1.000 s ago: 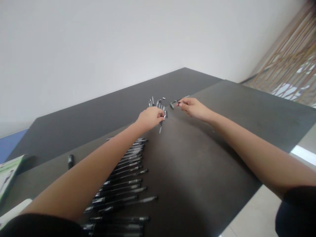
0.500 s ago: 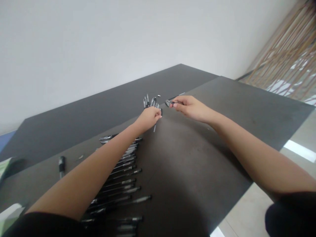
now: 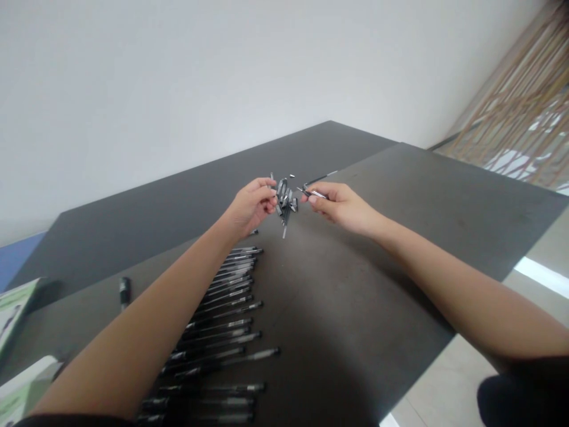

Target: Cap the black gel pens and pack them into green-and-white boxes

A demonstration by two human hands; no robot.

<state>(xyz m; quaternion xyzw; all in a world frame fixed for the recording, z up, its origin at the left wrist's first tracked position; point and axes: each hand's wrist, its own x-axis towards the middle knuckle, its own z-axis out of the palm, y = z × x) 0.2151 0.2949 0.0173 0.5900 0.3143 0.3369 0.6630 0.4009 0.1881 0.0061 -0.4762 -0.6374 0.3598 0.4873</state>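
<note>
My left hand is beside a small pile of grey and clear pen caps, its thumb and fingers pinched. A thin grey piece shows at its fingertips; I cannot tell if it is held or lies behind them. To the right of the pile, my right hand is closed on a slim pen, its fine tip pointing left. A shiny strip runs along the pen by the thumb. Thin rods stick out from under the caps towards me.
Many black and clear pens lie in a row under my left forearm. A dark marker-like pen and green-white boxes are at the left. A small silver piece and another slim rod lie on the dark table.
My left hand has moved back to the left, off the caps, uncovering the pile. The right hand stays near its place, the pen's fine tip now showing. The view has shifted slightly.
</note>
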